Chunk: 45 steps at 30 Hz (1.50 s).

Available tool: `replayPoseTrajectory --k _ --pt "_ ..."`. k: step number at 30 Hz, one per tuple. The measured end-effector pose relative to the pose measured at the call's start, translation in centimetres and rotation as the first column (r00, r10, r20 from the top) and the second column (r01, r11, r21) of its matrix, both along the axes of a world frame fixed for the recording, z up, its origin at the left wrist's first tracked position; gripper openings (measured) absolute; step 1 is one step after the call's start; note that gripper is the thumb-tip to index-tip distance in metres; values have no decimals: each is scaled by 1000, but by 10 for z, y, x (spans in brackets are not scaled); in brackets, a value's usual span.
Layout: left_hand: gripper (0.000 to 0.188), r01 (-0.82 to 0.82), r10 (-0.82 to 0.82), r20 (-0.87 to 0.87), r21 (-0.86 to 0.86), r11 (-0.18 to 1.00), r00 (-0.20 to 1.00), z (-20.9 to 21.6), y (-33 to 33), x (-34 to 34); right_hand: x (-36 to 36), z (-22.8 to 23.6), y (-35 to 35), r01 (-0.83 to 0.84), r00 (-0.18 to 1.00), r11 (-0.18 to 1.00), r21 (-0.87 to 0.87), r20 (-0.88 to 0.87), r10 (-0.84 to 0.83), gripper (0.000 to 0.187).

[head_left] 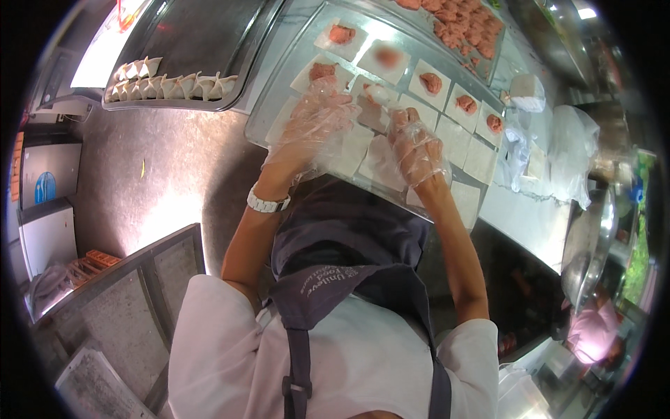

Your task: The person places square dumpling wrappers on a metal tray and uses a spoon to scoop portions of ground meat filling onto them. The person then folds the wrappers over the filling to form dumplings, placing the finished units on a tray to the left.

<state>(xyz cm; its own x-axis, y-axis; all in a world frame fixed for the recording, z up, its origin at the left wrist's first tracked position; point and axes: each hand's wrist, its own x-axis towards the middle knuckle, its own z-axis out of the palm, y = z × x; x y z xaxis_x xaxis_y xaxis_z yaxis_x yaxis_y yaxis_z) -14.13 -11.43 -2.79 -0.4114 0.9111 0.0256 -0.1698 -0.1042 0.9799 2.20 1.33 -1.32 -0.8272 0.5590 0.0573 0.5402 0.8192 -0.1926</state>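
A metal tray in front of me holds square pale dough wrappers, laid out in rows. Several in the far rows carry a lump of pinkish minced filling. Both hands wear clear plastic gloves. My left hand is over the left part of the tray, beside a filled wrapper; motion smears its fingers. My right hand is over the middle wrappers with its fingers curled in, and whatever they hold is hidden. A blurred whitish shape lies between the hands; its kind is unclear.
Folded dumplings stand in rows on a dark tray at far left. Another tray of minced filling is at the far side. Plastic bags and a white stack sit at right. A person in pink is at lower right.
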Motion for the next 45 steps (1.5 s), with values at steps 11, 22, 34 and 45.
replayPoseTrajectory --k 11,22,34,45 --pt "35 -45 -1 -250 -176 983 968 -17 9 8 -1 3 0 -3 999 1000 -22 45 4 21" --pt "33 10 -16 -636 -13 1000 772 -11 6 -1 12 2 41 -206 651 641 -739 -593 -475 15" --pt "50 -38 123 -681 139 990 721 71 158 -15 31 27 208 207 910 974 91 -382 -158 22" --pt "66 -18 -158 -986 -159 987 46 33 302 -29 -2 22 236 -93 980 957 275 197 38 32"
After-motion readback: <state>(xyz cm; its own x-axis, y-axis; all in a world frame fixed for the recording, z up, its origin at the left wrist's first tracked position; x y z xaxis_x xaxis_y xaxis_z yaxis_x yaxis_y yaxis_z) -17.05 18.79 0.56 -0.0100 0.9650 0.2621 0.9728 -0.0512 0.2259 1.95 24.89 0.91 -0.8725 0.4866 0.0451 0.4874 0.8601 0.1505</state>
